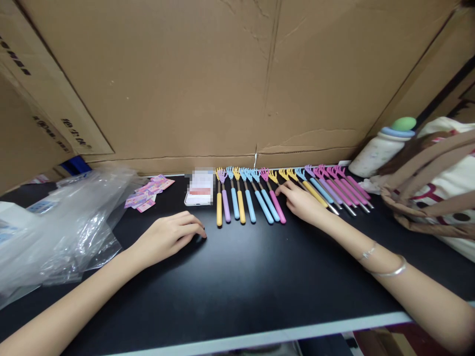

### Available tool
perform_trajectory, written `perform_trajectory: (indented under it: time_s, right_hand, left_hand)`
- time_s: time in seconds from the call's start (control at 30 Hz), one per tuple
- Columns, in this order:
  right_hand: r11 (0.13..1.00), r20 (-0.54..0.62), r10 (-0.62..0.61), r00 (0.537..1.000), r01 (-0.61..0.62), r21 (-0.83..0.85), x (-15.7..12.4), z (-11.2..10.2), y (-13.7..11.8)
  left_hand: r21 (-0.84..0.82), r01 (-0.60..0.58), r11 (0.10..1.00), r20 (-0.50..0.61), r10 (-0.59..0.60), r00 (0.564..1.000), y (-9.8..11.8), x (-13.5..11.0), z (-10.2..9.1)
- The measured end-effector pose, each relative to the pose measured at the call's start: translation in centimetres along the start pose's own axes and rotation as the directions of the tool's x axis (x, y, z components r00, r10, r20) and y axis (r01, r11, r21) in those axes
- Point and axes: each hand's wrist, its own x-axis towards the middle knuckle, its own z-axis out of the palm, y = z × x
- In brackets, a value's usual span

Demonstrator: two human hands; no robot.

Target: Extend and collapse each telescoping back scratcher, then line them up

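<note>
A row of back scratchers with small claw heads and coloured handles lies along the back of the table, among them a yellow one point(219, 210), a light blue one point(251, 207) and a pink one point(277, 207). My right hand point(302, 201) is closed at the shaft of a yellow-clawed back scratcher point(273, 176), whose handle is hidden under the hand. To its right lie more scratchers, pink point(336, 193) and other colours, with metal ends towards me. My left hand point(172, 235) rests on the black tabletop, fingers loosely bent and holding nothing, in front of a phone point(199, 190).
Clear plastic bags point(81, 222) lie heaped on the left, beside a pile of small pink and purple cards point(148, 193). At the right stand a white bottle point(378, 151) and a bag with brown straps point(438, 188). Cardboard point(193, 84) walls the back.
</note>
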Motion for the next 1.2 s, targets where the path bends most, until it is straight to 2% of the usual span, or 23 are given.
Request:
perform_trajectory:
  time_s: [0.2,0.5,0.77,0.9,1.0,1.1,1.2]
  right_hand:
    - [0.996,-0.016,0.01,1.0,-0.008,0.094,0.1,-0.3,0.3]
    - [0.953,-0.052,0.003,0.999,0.013,0.304,0.8,-1.1,1.3]
    - [0.889,-0.11,0.079,0.991,-0.02,0.457,1.0,-2.6,0.1]
    - [0.799,-0.118,0.119,0.986,-0.025,0.6,0.6,-3.3,-1.4]
    - [0.75,-0.065,0.046,0.997,0.008,0.661,-0.1,-4.0,-3.3]
    - [0.725,-0.037,-0.11,0.993,0.105,0.68,-1.1,-4.8,-5.8]
    - [0.717,-0.053,-0.361,0.931,0.314,0.623,-2.4,-5.1,-8.5]
  left_hand:
    - [-0.008,0.005,1.0,0.026,-0.005,1.0,-0.1,0.0,-0.1]
    - [-0.044,0.007,0.999,0.009,-0.007,1.0,0.0,0.1,-0.2]
    - [-0.066,0.013,0.998,0.031,-0.011,0.999,-0.1,0.1,-0.2]
    - [-0.072,0.019,0.997,0.041,-0.016,0.999,-0.1,0.0,-0.2]
    - [-0.071,0.017,0.997,0.051,-0.013,0.999,0.0,0.1,-0.3]
    - [-0.076,0.006,0.997,0.04,-0.003,0.999,0.1,0.2,-0.4]
    - [-0.072,-0.031,0.997,0.016,0.032,0.999,0.2,0.3,-0.5]
